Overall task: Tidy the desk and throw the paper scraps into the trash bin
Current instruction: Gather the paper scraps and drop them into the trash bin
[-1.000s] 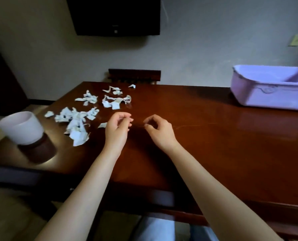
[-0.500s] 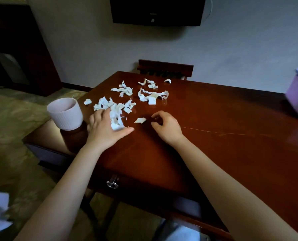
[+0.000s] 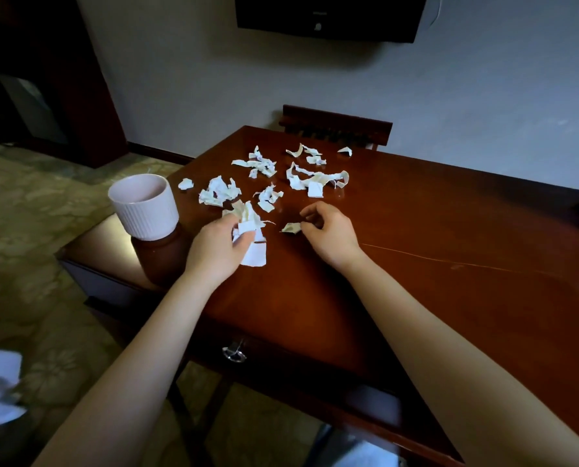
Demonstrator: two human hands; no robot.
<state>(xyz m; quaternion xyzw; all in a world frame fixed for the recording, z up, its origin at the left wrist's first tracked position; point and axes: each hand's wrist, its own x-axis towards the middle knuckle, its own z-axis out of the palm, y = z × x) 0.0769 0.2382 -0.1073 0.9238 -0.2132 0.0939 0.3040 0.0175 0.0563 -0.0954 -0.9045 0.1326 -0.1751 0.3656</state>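
Head: paper scraps inside left grip

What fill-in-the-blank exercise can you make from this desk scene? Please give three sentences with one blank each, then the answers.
1. The left hand grips a bunch of paper scraps, to the ____ of the white ribbed cup.
2. The right hand pinches only ____ scrap.
3. The other scraps lie loose on the ____.

Missing words: right; one; desk.
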